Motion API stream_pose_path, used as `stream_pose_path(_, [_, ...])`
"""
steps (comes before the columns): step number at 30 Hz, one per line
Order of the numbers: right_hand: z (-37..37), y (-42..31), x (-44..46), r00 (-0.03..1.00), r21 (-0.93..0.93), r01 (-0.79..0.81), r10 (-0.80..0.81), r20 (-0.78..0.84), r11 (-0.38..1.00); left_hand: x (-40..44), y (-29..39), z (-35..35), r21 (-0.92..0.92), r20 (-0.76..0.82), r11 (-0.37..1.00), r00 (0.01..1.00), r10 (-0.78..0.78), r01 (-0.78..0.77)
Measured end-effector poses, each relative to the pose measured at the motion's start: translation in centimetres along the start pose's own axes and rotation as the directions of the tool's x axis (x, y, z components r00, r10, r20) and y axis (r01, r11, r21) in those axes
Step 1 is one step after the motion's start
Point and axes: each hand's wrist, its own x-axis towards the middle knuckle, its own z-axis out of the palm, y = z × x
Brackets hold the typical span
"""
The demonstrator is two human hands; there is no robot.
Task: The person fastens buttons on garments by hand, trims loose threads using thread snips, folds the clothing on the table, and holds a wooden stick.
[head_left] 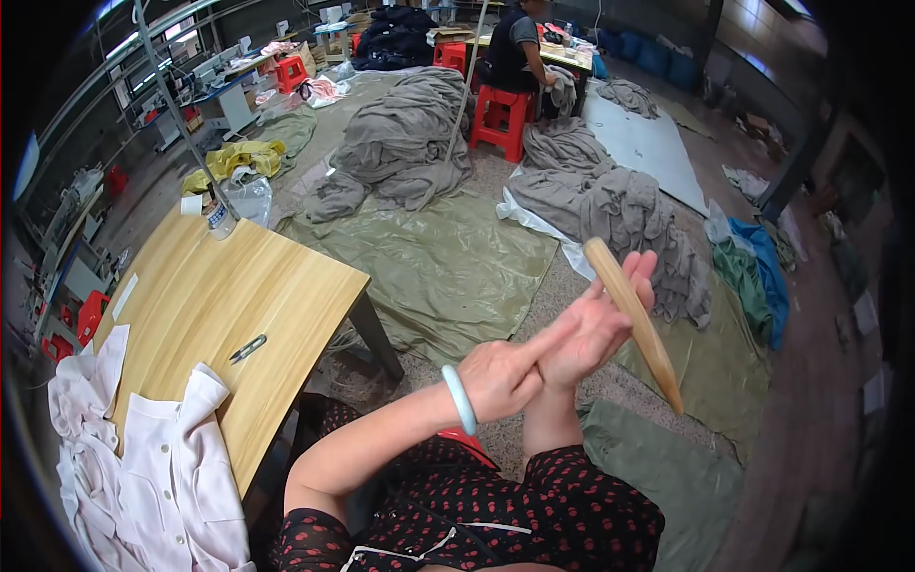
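A tapered wooden stick [637,319] slants across my right hand [591,336], its pointed end down to the right. Two fingertips show past its upper part; how the rest of that hand grips it is partly hidden. My left hand [505,377], with a pale bangle [458,400] on the wrist, presses against my right wrist and lower palm. Its index finger lies stretched along the palm while the other fingers are curled in. Both hands are raised over the floor, right of the wooden table [257,286]. On that table lie small thread snips [249,349].
A pale buttoned garment [176,458] hangs over the table's near left edge. Grey fabric heaps [400,133] [620,200] lie beyond green sheeting [429,267]. A person [519,52] sits on a red stool [499,122] at the back. A thin pole [176,105] rises behind the table.
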Motion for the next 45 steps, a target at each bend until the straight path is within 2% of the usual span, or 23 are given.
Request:
stream_pose_path(1, [0.1,-0.5,-0.2,1.000,0.020,0.006,-0.005,-0.016,1.000,-0.2,0.5,-0.5,0.066,0.019,0.997,0.999,0.026,-0.027])
stream_pose_path(4, [0.5,-1.9,-1.1,0.999,0.063,0.025,-0.022,-0.041,0.998,-1.6,1.2,-0.6,0.030,-0.002,0.995,0.995,0.095,-0.095])
stream_pose_path(6, [0.6,-2.1,-1.4,0.999,0.063,0.044,-0.042,-0.028,0.997,-2.0,1.6,-0.8,0.014,0.000,1.000,1.000,0.022,-0.022])
stream_pose_path(8, [0.9,-1.9,-1.7,0.999,0.052,-0.037,0.036,0.015,0.998,-2.1,1.8,-1.3,-0.016,0.022,0.997,0.997,-0.072,0.072])
stream_pose_path(11, [1.5,-1.3,-2.5,0.993,0.101,-0.108,0.101,0.067,0.989,-2.5,0.7,-1.7,-0.132,0.041,0.991,0.999,-0.030,0.035])
stream_pose_path(14, [2.0,-0.8,-3.2,0.984,0.139,-0.158,0.143,0.110,0.978,-3.3,-0.3,-1.2,-0.257,-0.059,0.965,0.996,-0.064,0.047])
stream_pose_path(17, [2.1,0.1,-4.1,0.963,0.178,-0.237,0.207,0.172,0.955,-4.0,-1.2,-1.2,-0.277,-0.101,0.957,0.988,-0.117,0.085])
stream_pose_path(20, [2.5,0.9,-4.5,0.936,0.216,-0.315,0.264,0.233,0.924,-4.7,-1.7,-0.7,-0.342,-0.111,0.912,0.954,-0.277,0.225])
stream_pose_path(24, [2.6,1.5,-5.4,0.878,0.135,-0.424,0.369,0.304,0.896,-5.1,-1.8,-0.8,-0.347,-0.133,0.915,0.955,-0.266,0.206])
stream_pose_path(26, [2.8,1.5,-6.0,0.872,0.185,-0.444,0.375,0.314,0.877,-5.5,-2.7,-1.2,-0.323,-0.088,0.927,0.969,-0.229,0.190])
stream_pose_path(30, [3.2,1.3,-6.6,0.825,0.192,-0.516,0.424,0.375,0.835,-6.4,-3.0,-1.3,-0.351,-0.086,0.906,0.956,-0.282,0.236])
stream_pose_path(33, [4.0,0.6,-6.5,0.800,0.101,-0.496,0.408,0.440,0.863,-6.9,-2.8,-1.3,-0.380,-0.096,0.883,0.938,-0.332,0.274])
stream_pose_path(36, [5.4,2.6,-3.9,0.850,0.174,-0.459,0.373,0.373,0.871,-7.1,-2.6,-1.5,-0.399,-0.074,0.867,0.932,-0.355,0.299])
stream_pose_path(39, [5.8,6.2,0.7,0.730,0.327,-0.681,0.642,0.235,0.655,-7.6,-2.8,-0.8,-0.299,-0.022,0.903,0.944,-0.331,0.309])
stream_pose_path(42, [4.7,6.7,-0.1,0.720,0.298,-0.694,0.611,0.330,0.656,-7.8,-2.6,-0.8,-0.170,-0.007,0.940,0.953,-0.302,0.297])
stream_pose_path(45, [3.9,6.9,-0.7,0.586,0.329,-0.810,0.667,0.460,0.485,-8.2,-2.8,-0.5,-0.155,0.007,0.948,0.960,-0.279,0.276])
